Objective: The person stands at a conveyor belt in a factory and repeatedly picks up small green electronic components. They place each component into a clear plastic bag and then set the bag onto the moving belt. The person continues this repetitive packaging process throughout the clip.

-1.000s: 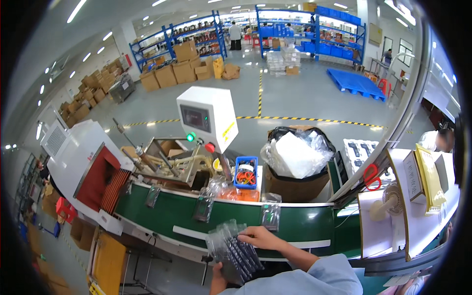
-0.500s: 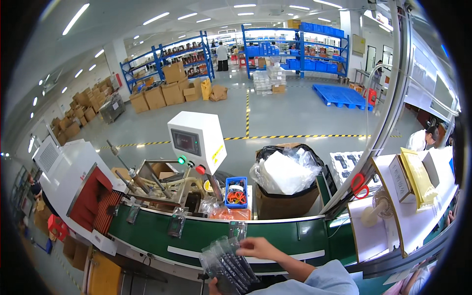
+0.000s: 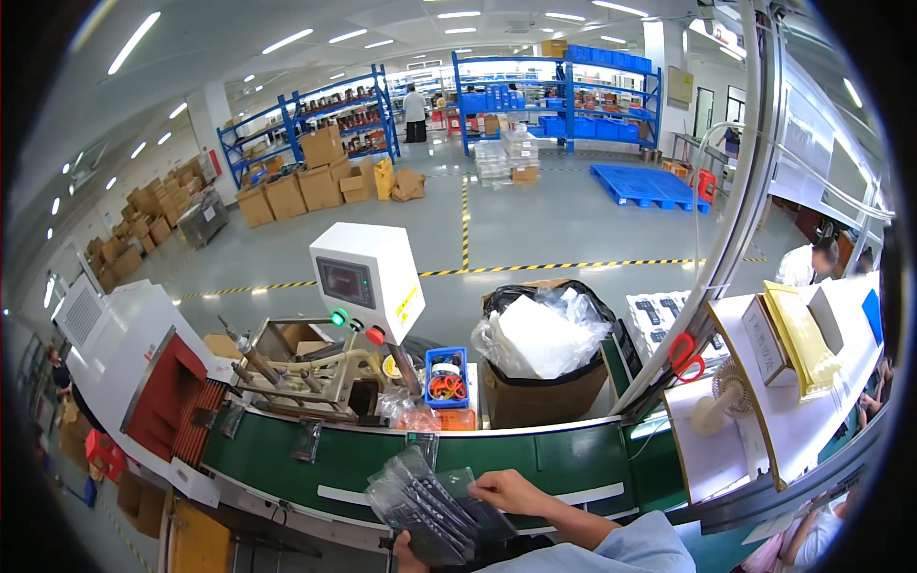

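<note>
My left hand (image 3: 409,552) is closed on the near edge of a fanned stack of clear plastic packets (image 3: 428,506) with dark, strip-like contents. My right hand (image 3: 511,492) pinches the upper corner of one packet (image 3: 489,520), which stands apart on the right side of the stack. The stack is held over the front edge of a green conveyor belt (image 3: 564,458). Similar packets lie on the belt: one (image 3: 423,443) just beyond the stack, another (image 3: 306,441) farther left, and one (image 3: 232,420) close to the red-curtained opening of a white machine (image 3: 124,353).
Behind the belt stand a white control box (image 3: 368,277) with lit buttons, a metal fixture (image 3: 296,368), a blue bin (image 3: 446,377) of small parts and a carton (image 3: 544,392) lined with black plastic. A post (image 3: 735,210) and shelf with a fan (image 3: 721,396) flank the right side.
My right hand has drawn one packet out to the right of the stack. The packets on the belt have shifted left toward the white machine. The whole view has shifted slightly.
</note>
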{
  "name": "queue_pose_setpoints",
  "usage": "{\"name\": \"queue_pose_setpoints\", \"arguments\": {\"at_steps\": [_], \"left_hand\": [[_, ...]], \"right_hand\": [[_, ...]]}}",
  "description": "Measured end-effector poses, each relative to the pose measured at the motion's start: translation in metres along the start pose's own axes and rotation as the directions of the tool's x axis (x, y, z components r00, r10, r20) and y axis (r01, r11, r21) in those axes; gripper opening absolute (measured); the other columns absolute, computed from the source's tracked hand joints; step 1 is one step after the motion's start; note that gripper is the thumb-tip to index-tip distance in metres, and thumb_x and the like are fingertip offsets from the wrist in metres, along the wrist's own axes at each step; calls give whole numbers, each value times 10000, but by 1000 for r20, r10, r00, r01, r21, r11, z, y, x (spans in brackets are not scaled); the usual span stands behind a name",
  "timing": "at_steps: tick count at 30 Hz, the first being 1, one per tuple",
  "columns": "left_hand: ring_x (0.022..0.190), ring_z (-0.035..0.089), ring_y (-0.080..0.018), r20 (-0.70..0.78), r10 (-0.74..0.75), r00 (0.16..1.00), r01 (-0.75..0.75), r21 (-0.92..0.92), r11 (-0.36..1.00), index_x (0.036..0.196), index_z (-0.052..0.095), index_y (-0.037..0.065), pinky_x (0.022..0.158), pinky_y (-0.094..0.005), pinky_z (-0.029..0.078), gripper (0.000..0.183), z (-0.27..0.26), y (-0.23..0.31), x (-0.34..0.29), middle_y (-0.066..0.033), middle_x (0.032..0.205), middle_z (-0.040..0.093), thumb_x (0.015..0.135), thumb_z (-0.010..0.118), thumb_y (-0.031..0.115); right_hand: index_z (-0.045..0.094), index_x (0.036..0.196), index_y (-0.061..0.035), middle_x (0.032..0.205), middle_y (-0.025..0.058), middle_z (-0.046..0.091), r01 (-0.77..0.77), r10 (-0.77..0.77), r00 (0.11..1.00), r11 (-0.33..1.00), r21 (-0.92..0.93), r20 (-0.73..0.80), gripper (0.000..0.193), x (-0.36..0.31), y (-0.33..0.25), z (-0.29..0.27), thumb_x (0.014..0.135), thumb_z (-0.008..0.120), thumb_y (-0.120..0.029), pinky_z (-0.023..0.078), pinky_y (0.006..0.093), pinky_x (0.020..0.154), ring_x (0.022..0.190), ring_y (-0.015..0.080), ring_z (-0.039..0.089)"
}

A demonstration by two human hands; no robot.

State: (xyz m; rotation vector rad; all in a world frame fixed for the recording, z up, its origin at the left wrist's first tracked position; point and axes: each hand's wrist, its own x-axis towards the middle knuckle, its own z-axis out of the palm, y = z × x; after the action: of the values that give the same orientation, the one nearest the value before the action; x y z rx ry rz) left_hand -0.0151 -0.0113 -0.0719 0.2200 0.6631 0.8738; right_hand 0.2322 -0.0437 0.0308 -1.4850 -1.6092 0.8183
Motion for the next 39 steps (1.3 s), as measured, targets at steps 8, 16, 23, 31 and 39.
{"name": "queue_pose_setpoints", "arguments": {"at_steps": [8, 16, 23, 31, 39], "left_hand": [[940, 555, -282, 55, 137, 989, -140, 49, 989, 1121, 494, 24, 831, -413, 455, 514, 33, 11, 20, -113, 1052, 566, 722, 580, 335], [1016, 514, -274, 165, 166, 972, -176, 49, 983, 1193, 436, 35, 883, -407, 414, 610, 30, 15, 30, -105, 1129, 522, 750, 525, 445], [1099, 457, -288, 146, 298, 943, -316, 124, 941, 1281, 372, 146, 938, -454, 377, 697, 3, 27, 16, -89, 1240, 444, 774, 345, 624], [1034, 510, -272, 131, 347, 929, -367, 194, 910, 1271, 378, 154, 875, -449, 440, 766, 2, 18, 2, -70, 1199, 470, 722, 394, 688], [1054, 493, -281, 154, 278, 948, -304, 185, 935, 1276, 373, 157, 891, -445, 423, 780, 1, 15, -10, -76, 1209, 468, 704, 423, 685]], "right_hand": [[625, 874, 0, 791, 167, 600, 35, -31, 993, 999, -27, 111, 229, -17, 14, -10, 815, 554, -209, 453, 359, 648, 733, 313, 584], [630, 904, -7, 773, 94, 642, -151, 143, 988, 979, 140, 64, 204, -39, 32, -47, 820, 575, -184, 467, 273, 657, 710, 143, 599], [645, 841, -22, 690, 54, 613, -399, 439, 721, 895, 197, -537, 210, -77, 167, -133, 811, 568, -215, 432, 276, 576, 618, 111, 544], [629, 753, -1, 598, 84, 584, -546, 477, 538, 825, 143, -695, 226, -74, 301, -105, 758, 592, -224, 417, 309, 547, 561, 147, 551], [651, 791, -59, 770, 189, 577, -716, 437, 437, 698, -11, -786, 218, -27, 307, -50, 761, 575, -261, 436, 435, 679, 746, 355, 552]]}}
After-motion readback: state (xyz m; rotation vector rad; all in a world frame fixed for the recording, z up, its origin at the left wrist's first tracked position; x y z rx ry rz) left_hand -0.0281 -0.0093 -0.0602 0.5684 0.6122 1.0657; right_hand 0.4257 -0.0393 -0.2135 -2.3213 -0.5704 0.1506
